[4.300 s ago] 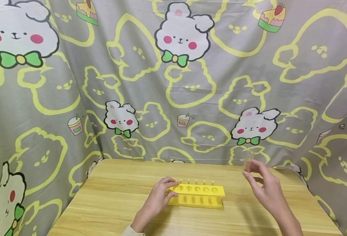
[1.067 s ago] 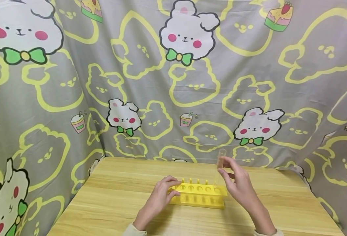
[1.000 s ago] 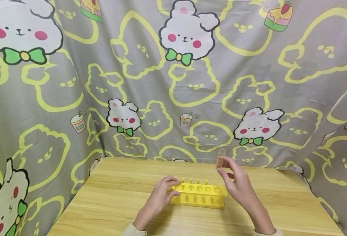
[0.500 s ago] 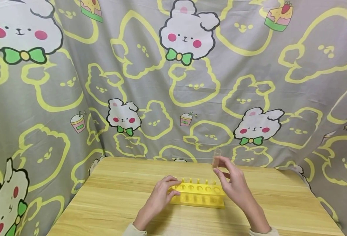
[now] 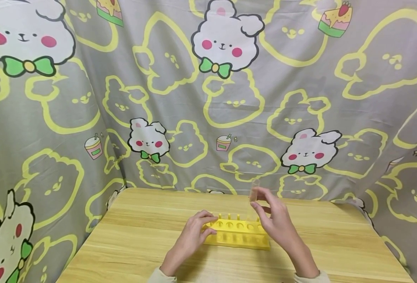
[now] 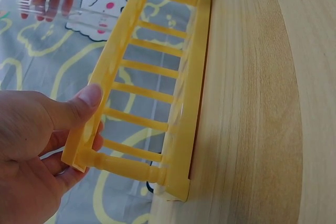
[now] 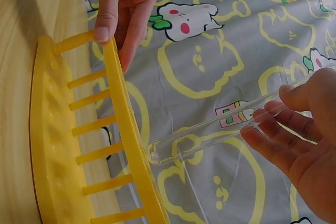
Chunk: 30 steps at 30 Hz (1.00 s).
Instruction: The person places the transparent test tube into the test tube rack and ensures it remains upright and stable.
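Observation:
A yellow test tube rack (image 5: 242,245) stands on the table, with a row of round holes in its upper plate. At the rack's left end my left hand (image 5: 192,232) grips that plate, thumb in front and fingers behind, as the left wrist view confirms. My right hand (image 5: 278,217) pinches a clear glass test tube (image 5: 253,192) near its upper part, over the rack's right half. In the right wrist view the tube's rounded bottom (image 7: 155,153) is close to the upper plate (image 7: 128,124); whether they touch I cannot tell. No other tube shows in the rack.
The wood-grain table (image 5: 141,220) extends around the rack on all sides. Behind and at both sides hangs a grey cloth (image 5: 180,98) printed with yellow outlines and white cartoon rabbits.
My right hand has brought the test tube leftward from beyond the rack's right end to above its right-hand holes, and it has kept shifting slightly left. My left hand stays on the rack.

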Available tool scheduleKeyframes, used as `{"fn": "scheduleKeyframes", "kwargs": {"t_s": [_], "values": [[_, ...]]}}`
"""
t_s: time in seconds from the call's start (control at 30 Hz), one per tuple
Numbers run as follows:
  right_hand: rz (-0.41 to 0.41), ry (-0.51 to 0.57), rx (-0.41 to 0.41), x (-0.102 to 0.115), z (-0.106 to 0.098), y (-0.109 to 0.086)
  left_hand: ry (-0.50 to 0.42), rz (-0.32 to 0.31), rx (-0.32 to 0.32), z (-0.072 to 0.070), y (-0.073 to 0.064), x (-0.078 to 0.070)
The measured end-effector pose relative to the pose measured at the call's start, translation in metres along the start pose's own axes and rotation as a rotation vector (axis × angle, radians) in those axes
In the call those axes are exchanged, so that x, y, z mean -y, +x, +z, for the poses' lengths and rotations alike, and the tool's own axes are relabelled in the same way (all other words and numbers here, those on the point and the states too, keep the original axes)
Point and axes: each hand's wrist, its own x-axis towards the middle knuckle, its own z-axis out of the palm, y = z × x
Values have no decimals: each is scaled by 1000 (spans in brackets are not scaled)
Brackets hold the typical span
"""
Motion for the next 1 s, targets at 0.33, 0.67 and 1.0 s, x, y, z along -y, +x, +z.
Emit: {"fn": "scheduleKeyframes", "kwargs": {"t_s": [0.33, 0.67, 1.0], "values": [[3, -6, 14, 1, 7, 1, -12, 6, -5, 0, 0, 1], [16, -10, 33, 4, 12, 3, -10, 4, -1, 0, 0, 1], [2, 12, 38, 6, 15, 3, -17, -41, 33, -2, 1, -1]]}}
